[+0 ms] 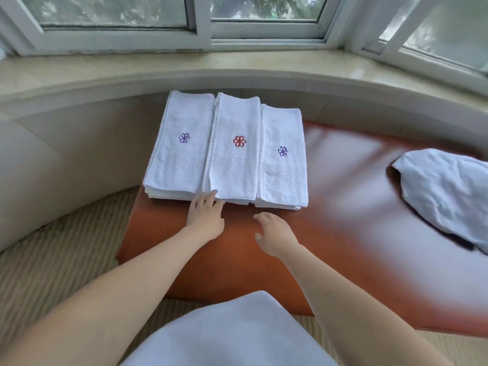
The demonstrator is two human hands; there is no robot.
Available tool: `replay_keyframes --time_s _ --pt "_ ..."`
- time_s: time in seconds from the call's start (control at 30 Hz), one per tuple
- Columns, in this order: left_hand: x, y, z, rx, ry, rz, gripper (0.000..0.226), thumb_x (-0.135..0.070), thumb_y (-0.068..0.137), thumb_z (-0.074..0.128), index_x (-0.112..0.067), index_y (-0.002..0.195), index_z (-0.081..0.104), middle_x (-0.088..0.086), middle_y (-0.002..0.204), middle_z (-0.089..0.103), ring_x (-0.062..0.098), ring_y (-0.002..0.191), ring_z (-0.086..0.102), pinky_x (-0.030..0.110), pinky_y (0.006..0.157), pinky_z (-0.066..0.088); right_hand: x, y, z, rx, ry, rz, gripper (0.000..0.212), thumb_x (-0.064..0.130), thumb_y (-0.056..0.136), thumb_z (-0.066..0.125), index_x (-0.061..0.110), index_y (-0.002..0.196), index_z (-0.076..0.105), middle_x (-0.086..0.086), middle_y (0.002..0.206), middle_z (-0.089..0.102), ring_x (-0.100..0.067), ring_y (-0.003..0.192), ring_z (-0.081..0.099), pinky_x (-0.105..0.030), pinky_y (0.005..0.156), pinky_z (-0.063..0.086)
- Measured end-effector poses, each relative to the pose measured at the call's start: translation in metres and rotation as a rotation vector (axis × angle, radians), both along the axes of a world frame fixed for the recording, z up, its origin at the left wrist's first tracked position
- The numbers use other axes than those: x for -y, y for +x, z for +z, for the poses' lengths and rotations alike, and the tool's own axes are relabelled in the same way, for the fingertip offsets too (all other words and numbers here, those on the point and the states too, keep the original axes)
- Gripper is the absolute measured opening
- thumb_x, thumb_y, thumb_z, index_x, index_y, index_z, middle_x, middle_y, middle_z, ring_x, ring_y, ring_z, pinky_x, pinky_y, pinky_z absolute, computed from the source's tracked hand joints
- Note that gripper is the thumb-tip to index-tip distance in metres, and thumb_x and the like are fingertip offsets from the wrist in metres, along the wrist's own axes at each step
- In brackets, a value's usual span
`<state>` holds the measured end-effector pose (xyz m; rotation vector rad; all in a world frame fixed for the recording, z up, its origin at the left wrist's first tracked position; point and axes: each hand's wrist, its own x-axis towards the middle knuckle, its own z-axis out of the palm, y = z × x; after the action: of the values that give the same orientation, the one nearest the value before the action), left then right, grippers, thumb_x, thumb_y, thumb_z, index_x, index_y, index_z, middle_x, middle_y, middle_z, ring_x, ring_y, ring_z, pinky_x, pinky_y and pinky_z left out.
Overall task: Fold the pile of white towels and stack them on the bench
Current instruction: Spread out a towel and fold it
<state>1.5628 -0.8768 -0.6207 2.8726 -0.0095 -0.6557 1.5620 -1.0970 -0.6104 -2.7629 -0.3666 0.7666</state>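
Beneath a curved bay window, the glossy rust-brown leather bench [330, 207] carries three side-by-side stacks of folded white terry towels [232, 151], each topped by a small embroidered pinwheel flower and each lying with its long axis running away from me toward the sill. With fingers straight and grasping nothing, my left hand [207, 215] touches the near edge of the stacks where the left and middle ones meet, while my right hand [273, 235] hovers relaxed and empty just short of that edge. Well right of the stacks lies the crumpled heap of unfolded white towels [446, 191], soft and creased, on my right hand's side, so I judge that hand the likelier to fetch the next one.
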Motion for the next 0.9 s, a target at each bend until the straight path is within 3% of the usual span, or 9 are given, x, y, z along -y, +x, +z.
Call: replay_keyframes --time_s 0.17,0.37,0.63,0.9 --pt "0.086 -0.038 0.042 0.075 -0.120 0.047 0.056 -0.036 0.100 0.052 -0.027 0.154 0.038 0.006 0.170 0.008 0.028 0.156 0.006 0.046 0.125 0.015 0.079 -0.058 0.030 0.011 0.040 -0.153 0.060 0.034 0.099 0.057 0.025 0.156 0.040 0.001 0.163 0.036 -0.024 0.149 0.035 -0.038 0.121 0.030" --pt "0.207 -0.100 0.080 0.113 -0.209 -0.068 0.062 -0.045 0.095 0.058 -0.029 0.153 0.041 0.001 0.169 0.013 0.026 0.155 0.011 0.043 0.123 0.017 0.184 -0.134 0.062 0.090 0.181 -0.428 0.057 0.033 0.098 0.059 0.024 0.153 0.044 0.000 0.159 0.040 -0.023 0.143 0.042 -0.041 0.114 0.040" --pt "0.348 -0.149 0.112 0.097 -0.340 -0.257 0.063 -0.047 0.096 0.059 -0.029 0.154 0.039 -0.001 0.169 0.014 0.025 0.154 0.015 0.043 0.124 0.021 0.305 -0.216 0.101 0.228 0.323 -0.733 0.052 0.030 0.096 0.063 0.024 0.146 0.053 0.002 0.152 0.048 -0.020 0.138 0.047 -0.036 0.111 0.041" --pt "0.441 -0.138 0.106 0.053 -0.430 -0.352 0.062 -0.044 0.095 0.061 -0.029 0.152 0.041 -0.002 0.169 0.016 0.023 0.155 0.014 0.046 0.124 0.022 0.381 -0.249 0.100 0.303 0.397 -0.993 0.053 0.032 0.096 0.062 0.026 0.148 0.050 0.004 0.152 0.047 -0.016 0.141 0.044 -0.034 0.115 0.036"
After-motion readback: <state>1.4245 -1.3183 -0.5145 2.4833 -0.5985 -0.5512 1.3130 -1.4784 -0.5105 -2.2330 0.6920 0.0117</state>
